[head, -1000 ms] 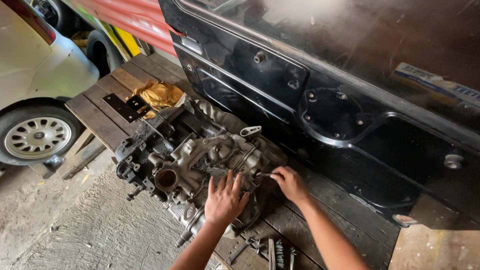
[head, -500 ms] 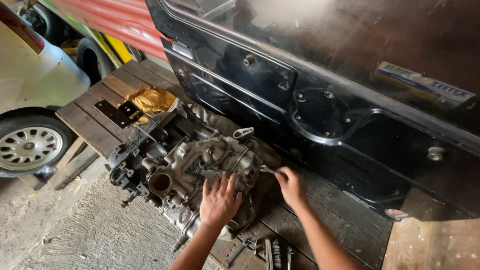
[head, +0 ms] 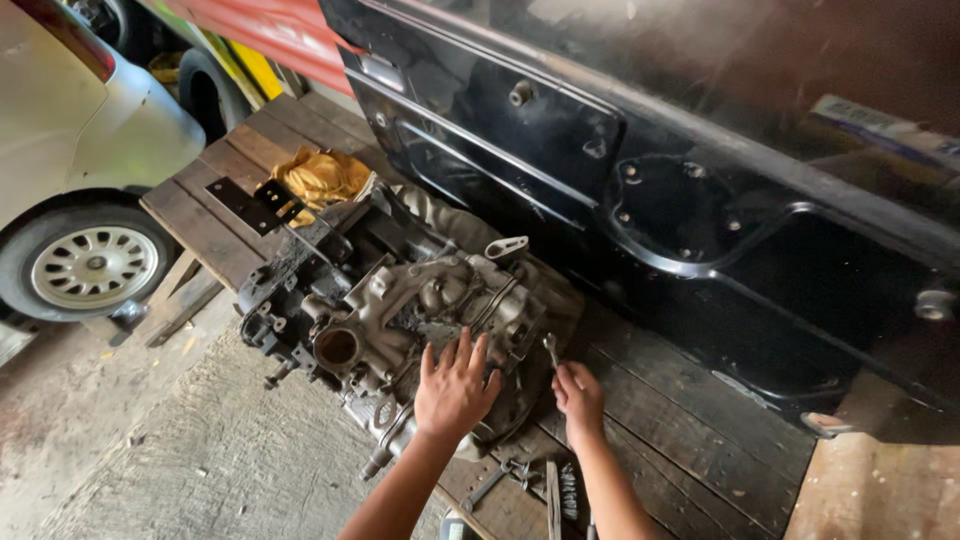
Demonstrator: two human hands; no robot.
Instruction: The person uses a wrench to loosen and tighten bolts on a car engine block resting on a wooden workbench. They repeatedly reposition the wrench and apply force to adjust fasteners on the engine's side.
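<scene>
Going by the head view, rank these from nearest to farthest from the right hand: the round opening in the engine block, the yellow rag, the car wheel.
Measured from the right hand, which holds a small wrench:
1. Round opening in the engine block, to the hand's left, beyond the left hand.
2. Yellow rag, at the platform's far left end.
3. Car wheel, off the platform at the far left.

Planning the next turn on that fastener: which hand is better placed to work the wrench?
Probably the right hand: it already grips the small wrench at the edge of the engine block. The left hand lies flat on the block, fingers spread, seemingly steadying it.
</scene>
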